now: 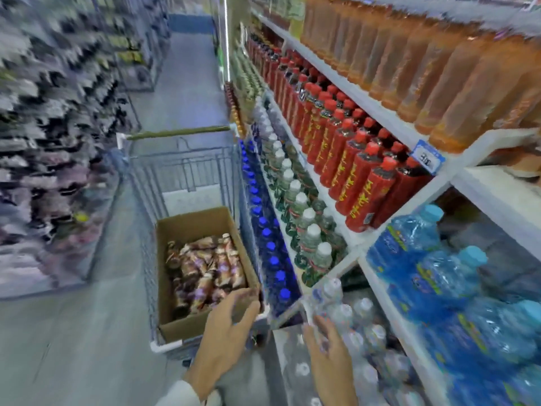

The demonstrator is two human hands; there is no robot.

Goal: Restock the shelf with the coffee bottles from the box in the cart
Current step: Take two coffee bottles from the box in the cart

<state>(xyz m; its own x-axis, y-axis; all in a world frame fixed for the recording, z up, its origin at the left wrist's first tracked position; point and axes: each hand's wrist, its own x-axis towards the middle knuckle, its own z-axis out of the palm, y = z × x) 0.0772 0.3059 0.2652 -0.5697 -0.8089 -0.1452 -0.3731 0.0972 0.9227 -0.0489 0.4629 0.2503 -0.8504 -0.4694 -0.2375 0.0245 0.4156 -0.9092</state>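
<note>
Head view, blurred by motion: the left hand (227, 326) reaches from six o'clock toward eleven, palm down, fingers spread and loosely curved, holding nothing. Its fingertips hover at the near right corner of the open brown cardboard box (187, 227); whether they touch the rim cannot be told. A pale sleeve cuff (183, 395) covers the wrist. The right hand (330, 356) stretches toward twelve o'clock, fingers apart and empty, its fingertips at the caps of the clear plastic water bottles with white caps (351, 317) packed on the low shelf; contact is unclear.

The small brown-labelled coffee bottles (205, 268) lie jumbled inside the box, which sits in the near end of the grey wire shopping cart (187, 168), at ten o'clock from the left hand.

The labels are too smeared to read. Yellow characters run down the red-wrapped bottles with red caps (360, 183) at one o'clock, unreadable. A blue-and-white price tag (428, 157) hangs on the white metal shelf (380, 112) edge above them, its digits indistinct. Large blue-wrapped water bottles (424, 268) stand at three o'clock.
</note>
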